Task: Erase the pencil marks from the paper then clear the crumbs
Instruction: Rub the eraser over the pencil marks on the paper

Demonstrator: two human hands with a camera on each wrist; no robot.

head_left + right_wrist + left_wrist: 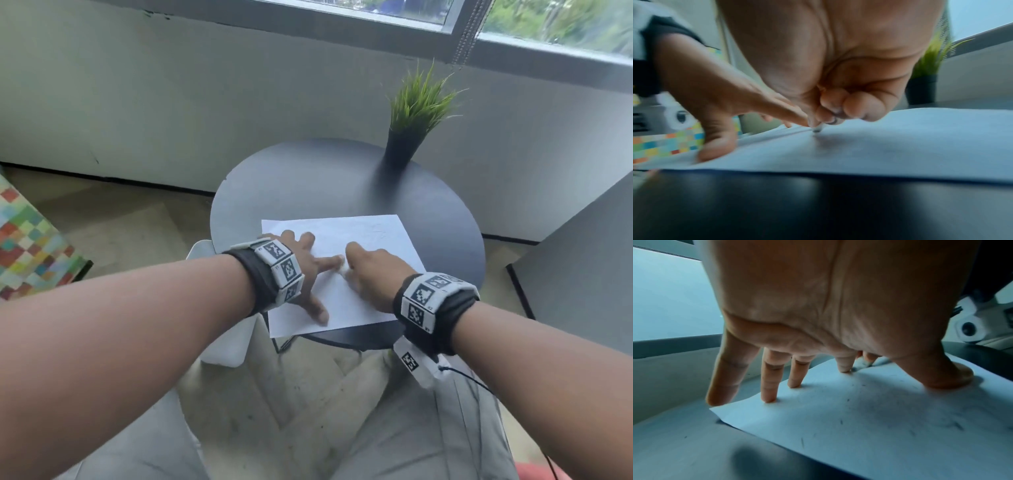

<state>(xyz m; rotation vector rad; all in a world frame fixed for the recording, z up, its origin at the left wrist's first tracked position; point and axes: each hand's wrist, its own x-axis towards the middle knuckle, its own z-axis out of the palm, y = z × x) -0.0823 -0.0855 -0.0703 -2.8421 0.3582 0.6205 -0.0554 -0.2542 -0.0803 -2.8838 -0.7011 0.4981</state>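
A white sheet of paper [363, 246] lies on the round black table [308, 185], its near edge reaching past the rim. My left hand [308, 263] presses the sheet flat with spread, straight fingers [768, 386]. Small dark eraser crumbs [847, 400] are scattered over the paper beneath it. My right hand [370, 274] sits just right of the left index finger, fingers curled round a small white eraser [818, 128] whose tip touches the paper. Faint pencil marks [376, 233] show on the sheet's far right part. The eraser [342, 269] is mostly hidden by the fingers.
A potted green grass plant [407, 137] in a black pot stands at the table's far right. A white chair part [219, 346] sits below the table's left edge. A colourful checkered cushion [27, 246] lies at the left. A grey panel [582, 274] stands at the right.
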